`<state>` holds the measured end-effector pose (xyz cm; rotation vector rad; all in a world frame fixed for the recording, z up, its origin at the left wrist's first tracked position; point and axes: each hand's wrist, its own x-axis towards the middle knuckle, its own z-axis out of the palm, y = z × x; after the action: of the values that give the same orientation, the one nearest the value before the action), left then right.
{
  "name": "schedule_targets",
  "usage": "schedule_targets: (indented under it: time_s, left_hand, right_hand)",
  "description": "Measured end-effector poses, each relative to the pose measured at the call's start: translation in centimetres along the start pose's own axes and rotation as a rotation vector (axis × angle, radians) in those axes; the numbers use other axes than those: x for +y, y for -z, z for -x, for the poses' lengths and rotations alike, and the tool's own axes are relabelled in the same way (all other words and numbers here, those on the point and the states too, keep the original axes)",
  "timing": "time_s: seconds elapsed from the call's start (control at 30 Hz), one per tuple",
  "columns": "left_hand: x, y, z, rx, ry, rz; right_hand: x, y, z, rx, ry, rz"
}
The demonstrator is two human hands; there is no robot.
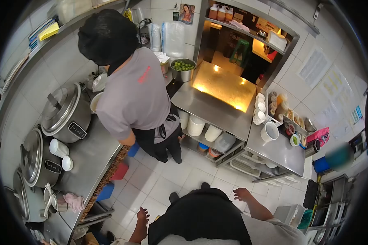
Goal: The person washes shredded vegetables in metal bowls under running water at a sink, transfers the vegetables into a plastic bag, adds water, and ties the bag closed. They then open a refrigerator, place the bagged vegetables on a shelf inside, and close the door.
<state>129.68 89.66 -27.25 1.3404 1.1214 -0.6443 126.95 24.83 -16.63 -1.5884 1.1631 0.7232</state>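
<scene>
My left hand (143, 214) hangs low at my left side, fingers apart and holding nothing. On the other side, my right hand (243, 194) is held out over the tiled floor, also open and bare. Between them my black apron (202, 218) covers my front. Neither hand touches anything. A steel counter (255, 149) stands ahead of my right hand, with a white tub (269, 132) on top. To the left of my left hand is another steel counter (84, 175), where a pink cloth (74, 202) lies.
A co-worker in a grey shirt (141, 90) stands ahead to the left, facing away. Several large cookers (63, 112) line the left counter, beside stacked white cups (59, 148). A steel pot of green limes (182, 69) stands near a lit pass-through shelf (225, 85).
</scene>
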Motion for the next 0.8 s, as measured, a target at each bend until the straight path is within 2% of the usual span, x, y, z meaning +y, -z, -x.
schedule_targets:
  time_s: [0.17, 0.3, 0.33, 0.43, 0.5, 0.53, 0.6, 0.67, 0.73, 0.8]
  left_hand:
    - [3.0, -3.8, -0.6, -0.061, 0.011, -0.054]
    - [5.0, -8.2, 0.4, -0.082, -0.044, -0.107]
    - [5.4, -9.4, 0.8, -0.064, -0.036, -0.112]
    - [6.4, -13.0, 2.8, -0.093, -0.048, -0.158]
    - [7.2, -15.2, 3.8, -0.139, -0.056, -0.317]
    - [7.7, -16.3, 3.9, -0.151, -0.042, -0.384]
    - [9.3, -19.0, 3.7, -0.172, -0.028, -0.483]
    - [11.3, -22.5, 3.4, -0.185, -0.150, -0.485]
    - [13.6, -26.7, 4.1, -0.211, -0.281, -0.526]
    - [17.3, -32.5, 6.6, -0.275, -0.419, -0.615]
  right_hand:
    - [1.4, 0.1, -0.6, -0.038, -0.152, 0.036]
    - [3.4, 0.8, -4.4, -0.104, -0.182, -0.041]
    - [3.5, 1.9, -5.3, -0.168, -0.052, 0.093]
    - [2.9, 3.7, -8.9, -0.223, 0.092, 0.103]
    - [2.4, 4.6, -11.6, -0.144, -0.042, -0.175]
    - [2.8, 5.5, -12.4, -0.171, 0.167, -0.064]
    - [2.6, 6.9, -13.0, -0.160, 0.178, -0.221]
    - [2.2, 8.5, -13.5, -0.164, 0.176, -0.289]
    - [3.7, 10.1, -14.8, -0.174, 0.297, -0.220]
    - [6.1, 11.6, -16.7, -0.164, 0.288, -0.161]
